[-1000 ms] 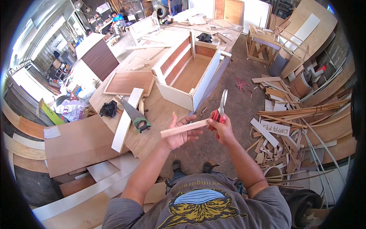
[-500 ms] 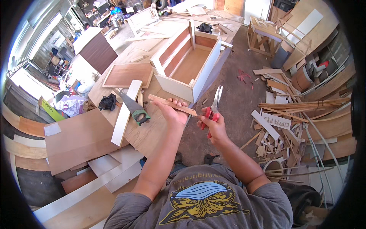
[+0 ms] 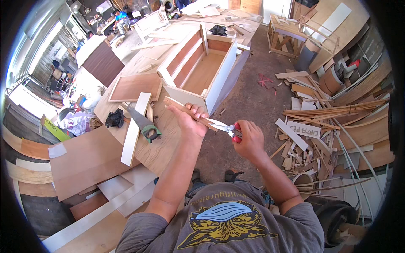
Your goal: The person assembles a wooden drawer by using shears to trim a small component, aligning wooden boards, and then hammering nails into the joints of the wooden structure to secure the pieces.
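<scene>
A thin strip of wood veneer point(image 3: 179, 105) lies across the palm of my left hand point(image 3: 192, 120), whose fingers are curled over it. My right hand point(image 3: 249, 138) grips red-handled snips point(image 3: 230, 129). Their metal blades point left and meet the right end of the strip, close to my left fingertips. Whether the blades are parted around the strip is hard to see. Beyond my hands an open wooden cabinet frame point(image 3: 198, 76) with white outer panels rests on a plywood worktable point(image 3: 168, 145). A handsaw with a green handle point(image 3: 148, 131) lies left of my left hand.
A white board point(image 3: 136, 130) lies under the saw, beside a black plastic bag point(image 3: 114, 118) and a framed brown panel point(image 3: 135, 87). Wood offcuts point(image 3: 303, 147) are heaped on the floor at right. Large boards point(image 3: 88, 160) lean at lower left. Another person point(image 3: 122, 20) sits far back.
My right hand has turned the snips from pointing upward to pointing left, bringing the blades to the strip's end. My left hand still holds the strip. The view has shifted slightly.
</scene>
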A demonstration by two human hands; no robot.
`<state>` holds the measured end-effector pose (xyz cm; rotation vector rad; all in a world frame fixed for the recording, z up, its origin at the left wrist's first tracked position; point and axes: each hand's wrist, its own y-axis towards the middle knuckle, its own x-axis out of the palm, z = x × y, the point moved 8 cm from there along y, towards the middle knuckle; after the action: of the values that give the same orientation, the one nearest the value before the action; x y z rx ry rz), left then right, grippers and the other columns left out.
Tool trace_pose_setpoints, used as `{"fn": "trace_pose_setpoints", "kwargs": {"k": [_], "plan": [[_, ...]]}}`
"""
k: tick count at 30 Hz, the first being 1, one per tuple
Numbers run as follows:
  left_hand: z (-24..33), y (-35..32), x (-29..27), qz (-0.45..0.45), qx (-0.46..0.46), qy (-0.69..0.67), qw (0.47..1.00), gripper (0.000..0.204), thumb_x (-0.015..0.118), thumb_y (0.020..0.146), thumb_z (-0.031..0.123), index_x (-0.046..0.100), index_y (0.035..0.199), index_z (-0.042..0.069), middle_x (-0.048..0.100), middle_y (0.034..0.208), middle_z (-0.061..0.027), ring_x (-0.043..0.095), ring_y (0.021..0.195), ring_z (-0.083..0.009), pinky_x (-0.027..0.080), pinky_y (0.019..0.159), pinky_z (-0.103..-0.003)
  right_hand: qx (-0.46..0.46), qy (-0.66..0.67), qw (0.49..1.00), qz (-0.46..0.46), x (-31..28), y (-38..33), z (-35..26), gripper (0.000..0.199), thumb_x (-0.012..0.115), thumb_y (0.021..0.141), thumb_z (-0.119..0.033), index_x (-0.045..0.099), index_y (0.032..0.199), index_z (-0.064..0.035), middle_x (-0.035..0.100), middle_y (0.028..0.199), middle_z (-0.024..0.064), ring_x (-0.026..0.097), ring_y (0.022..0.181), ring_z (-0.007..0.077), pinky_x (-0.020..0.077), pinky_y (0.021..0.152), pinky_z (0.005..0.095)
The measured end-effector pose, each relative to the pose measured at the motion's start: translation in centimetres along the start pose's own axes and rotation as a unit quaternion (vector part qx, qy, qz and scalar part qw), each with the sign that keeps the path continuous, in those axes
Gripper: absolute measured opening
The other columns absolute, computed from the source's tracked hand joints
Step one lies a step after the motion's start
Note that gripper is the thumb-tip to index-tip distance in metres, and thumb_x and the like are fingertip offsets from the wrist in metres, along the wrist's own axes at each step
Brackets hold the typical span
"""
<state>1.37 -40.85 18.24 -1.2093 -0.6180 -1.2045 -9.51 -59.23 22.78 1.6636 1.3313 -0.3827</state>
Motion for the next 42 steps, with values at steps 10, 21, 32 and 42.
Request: {"fn": "trace_pose_setpoints", "kwargs": {"k": [10, 21, 32, 42], "plan": [[-0.7, 0.0, 0.8, -0.013, -0.001, 0.018, 1.000, 0.074, 0.032, 0.085, 0.090, 0.043, 0.075, 0.018, 0.038, 0.057, 0.0028, 0.038, 0.052, -0.0153, 0.037, 0.053, -0.031, -0.020, -0.066, 0.997, -0.030, -1.1, 0.1, 0.2, 0.043, 0.081, 0.068, -0.017, 0.060, 0.106, -0.0128, 0.061, 0.095, 0.0047, 0.061, 0.094, 0.0272, 0.0477, 0.082, 0.0413], [-1.0, 0.6, 0.6, -0.010, -0.012, 0.038, 0.999, 0.073, 0.029, 0.088, 0.088, 0.042, 0.074, 0.017, 0.037, 0.059, 0.0026, 0.039, 0.055, -0.0158, 0.039, 0.057, -0.031, -0.033, -0.068, 0.996, -0.056, -1.4, 0.7, 0.1, 0.043, 0.081, 0.069, -0.017, 0.059, 0.106, -0.0120, 0.061, 0.095, 0.0059, 0.061, 0.094, 0.0280, 0.0469, 0.081, 0.0421], [-1.6, 0.9, -0.2, -0.001, -0.017, 0.040, 0.999, 0.072, 0.027, 0.090, 0.086, 0.041, 0.073, 0.017, 0.036, 0.059, 0.0030, 0.036, 0.054, -0.0144, 0.037, 0.056, -0.030, -0.055, -0.069, 0.996, -0.029, 0.0, 0.0, 1.2, 0.040, 0.078, 0.066, -0.013, 0.059, 0.100, -0.0109, 0.061, 0.090, 0.0068, 0.062, 0.088, 0.0285, 0.0479, 0.074, 0.0419], [-2.1, 1.8, -2.0, 0.048, -0.010, 0.025, 0.998, 0.072, 0.026, 0.091, 0.086, 0.041, 0.075, 0.017, 0.038, 0.058, 0.0028, 0.038, 0.053, -0.0147, 0.039, 0.059, -0.031, -0.043, -0.042, 0.998, -0.023, 2.2, -0.4, 4.1, 0.034, 0.078, 0.066, -0.013, 0.059, 0.095, -0.0110, 0.063, 0.086, 0.0069, 0.066, 0.085, 0.0261, 0.0512, 0.068, 0.0404]]}}
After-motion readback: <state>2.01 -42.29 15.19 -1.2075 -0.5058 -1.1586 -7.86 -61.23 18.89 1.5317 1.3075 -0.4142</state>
